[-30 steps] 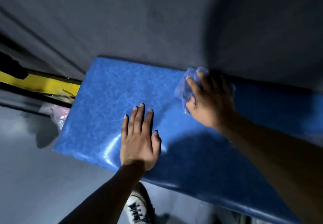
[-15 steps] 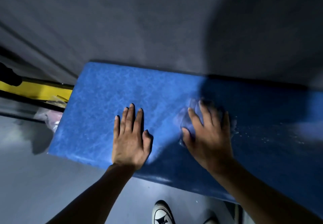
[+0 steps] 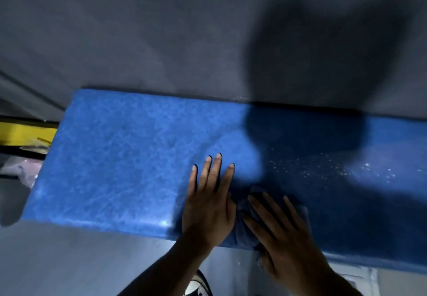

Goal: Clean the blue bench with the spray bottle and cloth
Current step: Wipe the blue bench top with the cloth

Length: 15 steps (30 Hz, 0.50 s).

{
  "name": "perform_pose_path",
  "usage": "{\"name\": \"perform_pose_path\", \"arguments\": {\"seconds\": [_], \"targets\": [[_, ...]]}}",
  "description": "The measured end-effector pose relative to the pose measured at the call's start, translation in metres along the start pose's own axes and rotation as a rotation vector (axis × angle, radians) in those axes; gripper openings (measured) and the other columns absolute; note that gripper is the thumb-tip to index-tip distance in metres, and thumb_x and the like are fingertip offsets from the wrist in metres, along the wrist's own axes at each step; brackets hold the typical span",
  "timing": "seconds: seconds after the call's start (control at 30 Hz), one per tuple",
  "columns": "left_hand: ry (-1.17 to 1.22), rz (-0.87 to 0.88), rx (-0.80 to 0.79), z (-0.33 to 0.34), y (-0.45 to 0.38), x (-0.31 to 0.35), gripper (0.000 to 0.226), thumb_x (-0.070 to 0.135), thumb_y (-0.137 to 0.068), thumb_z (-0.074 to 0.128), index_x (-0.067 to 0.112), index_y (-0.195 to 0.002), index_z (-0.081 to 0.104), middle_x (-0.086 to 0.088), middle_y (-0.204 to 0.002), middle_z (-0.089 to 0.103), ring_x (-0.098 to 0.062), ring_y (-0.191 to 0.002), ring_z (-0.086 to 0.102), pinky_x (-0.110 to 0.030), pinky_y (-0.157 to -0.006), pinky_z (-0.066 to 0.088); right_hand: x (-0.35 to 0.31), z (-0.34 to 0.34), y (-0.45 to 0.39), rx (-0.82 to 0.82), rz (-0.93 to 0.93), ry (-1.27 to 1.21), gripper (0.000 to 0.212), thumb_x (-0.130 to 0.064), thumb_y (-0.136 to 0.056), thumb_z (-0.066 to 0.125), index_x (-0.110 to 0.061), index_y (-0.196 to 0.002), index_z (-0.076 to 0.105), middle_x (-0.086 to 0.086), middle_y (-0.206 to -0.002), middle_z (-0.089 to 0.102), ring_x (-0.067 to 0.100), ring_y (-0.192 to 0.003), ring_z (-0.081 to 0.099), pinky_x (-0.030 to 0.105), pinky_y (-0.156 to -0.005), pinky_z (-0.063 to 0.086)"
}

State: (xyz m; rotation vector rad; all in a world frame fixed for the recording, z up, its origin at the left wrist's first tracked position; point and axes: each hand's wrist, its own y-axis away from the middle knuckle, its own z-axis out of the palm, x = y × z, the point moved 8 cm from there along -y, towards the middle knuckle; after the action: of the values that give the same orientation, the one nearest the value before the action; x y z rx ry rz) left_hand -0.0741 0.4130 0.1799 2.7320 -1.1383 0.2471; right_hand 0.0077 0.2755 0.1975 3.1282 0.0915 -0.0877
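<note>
The blue bench [image 3: 120, 157] runs from left to right below me, its surface scuffed with pale streaks. My left hand [image 3: 208, 203] lies flat on the bench near its front edge, fingers spread, holding nothing. Just to its right my right hand [image 3: 279, 233] presses a crumpled blue cloth [image 3: 242, 228] onto the front edge of the bench. Small white droplets [image 3: 323, 166] speckle the shaded bench surface to the right. No spray bottle is in view.
A grey wall [image 3: 184, 30] stands behind the bench, with my shadow on it. At far left are a yellow bar [image 3: 25, 131] and a crumpled clear plastic bag [image 3: 20, 168]. My white shoe [image 3: 196, 288] shows on the grey floor below.
My right hand has dragged the cloth from the bench's back edge toward me to the front edge. My left hand stayed flat on the bench, now right beside the cloth.
</note>
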Motion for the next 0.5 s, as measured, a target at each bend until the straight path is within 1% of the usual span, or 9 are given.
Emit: {"name": "perform_pose_path", "arguments": {"seconds": [0.07, 0.13, 0.17, 0.23, 0.3, 0.37, 0.43, 0.5], "targets": [[0.008, 0.014, 0.023, 0.0, 0.001, 0.001, 0.069, 0.03, -0.09, 0.048, 0.02, -0.158, 0.038, -0.011, -0.172, 0.021, -0.03, -0.16, 0.016, -0.06, -0.125, 0.022, 0.011, -0.001, -0.008, -0.072, -0.152, 0.032, 0.087, -0.044, -0.067, 0.066, -0.028, -0.151, 0.049, 0.006, -0.167, 0.034, 0.032, -0.154, 0.029, 0.061, -0.118, 0.028], [0.001, 0.015, 0.04, 0.001, 0.001, 0.001, 0.07, 0.03, -0.09, 0.048, 0.019, -0.158, 0.038, -0.011, -0.171, 0.021, -0.031, -0.16, 0.017, -0.061, -0.124, 0.022, 0.025, -0.001, -0.018, -0.142, -0.298, 0.069, 0.091, -0.045, -0.066, 0.062, -0.031, -0.154, 0.043, 0.004, -0.168, 0.032, 0.03, -0.156, 0.026, 0.058, -0.121, 0.021], [-0.002, 0.015, 0.046, 0.002, 0.001, 0.001, 0.07, 0.03, -0.09, 0.047, 0.018, -0.158, 0.038, -0.012, -0.171, 0.021, -0.031, -0.16, 0.017, -0.061, -0.124, 0.022, 0.032, -0.001, -0.025, -0.166, -0.349, 0.08, 0.092, -0.046, -0.065, 0.061, -0.032, -0.154, 0.042, 0.004, -0.168, 0.031, 0.029, -0.156, 0.025, 0.056, -0.122, 0.019], [-0.014, 0.014, 0.053, 0.004, 0.0, 0.0, 0.07, 0.031, -0.09, 0.047, 0.017, -0.158, 0.038, -0.012, -0.171, 0.022, -0.032, -0.159, 0.019, -0.062, -0.123, 0.023, 0.047, 0.0, -0.04, -0.195, -0.386, 0.067, 0.088, -0.044, -0.067, 0.059, -0.033, -0.153, 0.043, 0.004, -0.17, 0.025, 0.028, -0.158, 0.018, 0.055, -0.124, 0.019], [-0.032, 0.012, 0.052, 0.005, -0.001, 0.0, 0.07, 0.03, -0.089, 0.048, 0.018, -0.158, 0.038, -0.012, -0.171, 0.022, -0.032, -0.159, 0.021, -0.062, -0.123, 0.023, 0.06, 0.002, -0.058, -0.183, -0.353, 0.028, 0.08, -0.039, -0.075, 0.056, -0.029, -0.153, 0.045, 0.006, -0.172, 0.02, 0.028, -0.16, 0.013, 0.055, -0.124, 0.022], [-0.042, 0.009, 0.06, 0.006, -0.001, 0.001, 0.07, 0.029, -0.088, 0.049, 0.019, -0.157, 0.04, -0.012, -0.171, 0.024, -0.033, -0.158, 0.022, -0.061, -0.123, 0.024, 0.074, 0.003, -0.078, -0.153, -0.284, 0.011, 0.076, -0.039, -0.08, 0.054, -0.025, -0.154, 0.044, 0.008, -0.171, 0.02, 0.028, -0.16, 0.013, 0.054, -0.124, 0.022], [-0.05, 0.0, 0.071, 0.006, -0.001, 0.0, 0.071, 0.029, -0.086, 0.049, 0.021, -0.156, 0.041, -0.011, -0.17, 0.025, -0.032, -0.158, 0.023, -0.061, -0.123, 0.025, 0.089, 0.0, -0.099, -0.069, -0.186, 0.014, 0.072, -0.043, -0.084, 0.054, -0.022, -0.152, 0.047, 0.01, -0.169, 0.028, 0.029, -0.157, 0.022, 0.052, -0.124, 0.022], [-0.057, -0.007, 0.081, 0.005, -0.001, 0.0, 0.073, 0.028, -0.084, 0.047, 0.021, -0.156, 0.041, -0.01, -0.17, 0.026, -0.032, -0.158, 0.023, -0.06, -0.124, 0.025, 0.108, -0.007, -0.118, 0.059, -0.054, 0.004, 0.068, -0.048, -0.087, 0.055, -0.018, -0.148, 0.054, 0.012, -0.164, 0.039, 0.031, -0.152, 0.035, 0.052, -0.122, 0.026]]}}
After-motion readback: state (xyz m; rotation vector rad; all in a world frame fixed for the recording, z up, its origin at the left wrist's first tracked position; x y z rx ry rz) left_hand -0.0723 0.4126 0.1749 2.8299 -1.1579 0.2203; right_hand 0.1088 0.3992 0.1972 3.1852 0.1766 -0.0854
